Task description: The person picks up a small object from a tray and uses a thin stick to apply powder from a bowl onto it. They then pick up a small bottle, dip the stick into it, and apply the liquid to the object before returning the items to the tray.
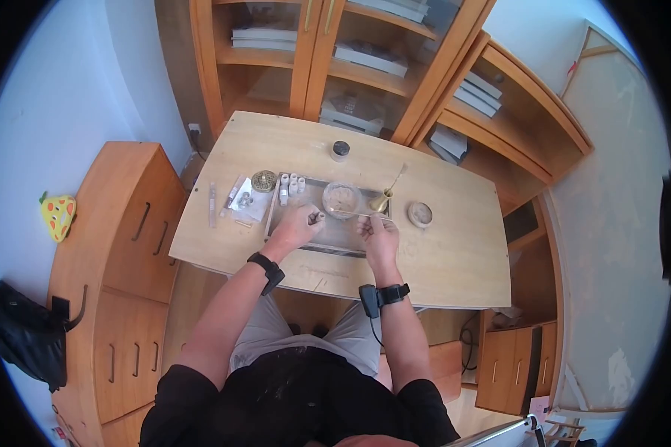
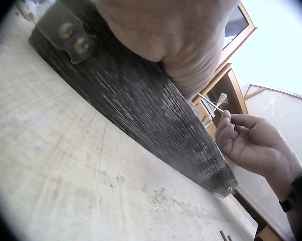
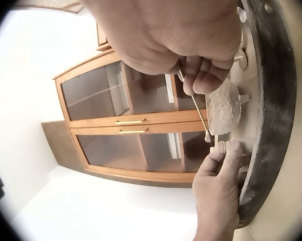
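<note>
My left hand (image 1: 297,228) pinches a small, pale, ridged cylinder (image 3: 221,146) between thumb and fingers, over the dark wooden tray (image 2: 136,105). In my right hand (image 1: 381,240) a thin stick (image 3: 199,111) is gripped by the fingertips. Its small, powdery-looking tip (image 3: 207,136) points down, close above the cylinder in the right wrist view. Behind the hands, a clear bowl (image 3: 226,111) of pale powder stands in the tray. Several small whitish cylinders (image 1: 292,183) stand upright at the tray's left end.
A brass pot (image 1: 380,202) with a brush (image 1: 399,179) in it stands at the tray's right end. Farther right is a round container (image 1: 420,214). A dark-lidded jar (image 1: 341,151) stands behind, and a round gold-coloured dish (image 1: 263,181) lies to the left.
</note>
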`<state>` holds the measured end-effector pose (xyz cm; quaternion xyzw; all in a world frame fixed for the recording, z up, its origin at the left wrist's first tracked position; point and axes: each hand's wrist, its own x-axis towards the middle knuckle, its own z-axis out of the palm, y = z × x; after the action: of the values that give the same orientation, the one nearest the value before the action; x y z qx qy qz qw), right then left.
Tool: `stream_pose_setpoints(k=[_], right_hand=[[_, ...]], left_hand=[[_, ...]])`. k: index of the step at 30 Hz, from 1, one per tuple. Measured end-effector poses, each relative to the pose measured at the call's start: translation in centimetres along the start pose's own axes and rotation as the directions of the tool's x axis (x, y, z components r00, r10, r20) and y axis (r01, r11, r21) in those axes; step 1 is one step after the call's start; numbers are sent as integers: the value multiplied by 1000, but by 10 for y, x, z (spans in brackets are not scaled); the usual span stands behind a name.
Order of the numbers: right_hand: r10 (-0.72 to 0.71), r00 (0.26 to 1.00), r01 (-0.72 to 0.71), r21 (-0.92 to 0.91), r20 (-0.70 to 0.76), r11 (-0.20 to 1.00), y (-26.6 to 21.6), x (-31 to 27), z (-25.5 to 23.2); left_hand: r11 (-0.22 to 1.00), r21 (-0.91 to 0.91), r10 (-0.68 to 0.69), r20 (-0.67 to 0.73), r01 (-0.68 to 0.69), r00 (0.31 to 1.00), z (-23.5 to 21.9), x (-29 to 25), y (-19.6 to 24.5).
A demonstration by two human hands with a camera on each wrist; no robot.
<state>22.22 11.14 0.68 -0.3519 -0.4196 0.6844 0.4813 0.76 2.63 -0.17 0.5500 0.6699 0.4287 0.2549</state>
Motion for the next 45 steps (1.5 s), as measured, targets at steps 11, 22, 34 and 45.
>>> stream_pose_setpoints(k=[11,22,34,45], right_hand=[[-324,939,342,-396,114,852,-7,-9,17],[-184,983,163,-409,-11,898,6,24,11],[45,996,-41,53,-82,998,3,16,-5],[-111,994,114,-196,25,974,2,-8,13]], left_hand=[[1000,29,10,6,-10,1000,-1,0,1],[998,34,56,-45,-55,997,-1,0,3],[998,12,62,-47,-61,997,1,0,-3],[998,54,-18,25,17,1000,-4,-1,5]])
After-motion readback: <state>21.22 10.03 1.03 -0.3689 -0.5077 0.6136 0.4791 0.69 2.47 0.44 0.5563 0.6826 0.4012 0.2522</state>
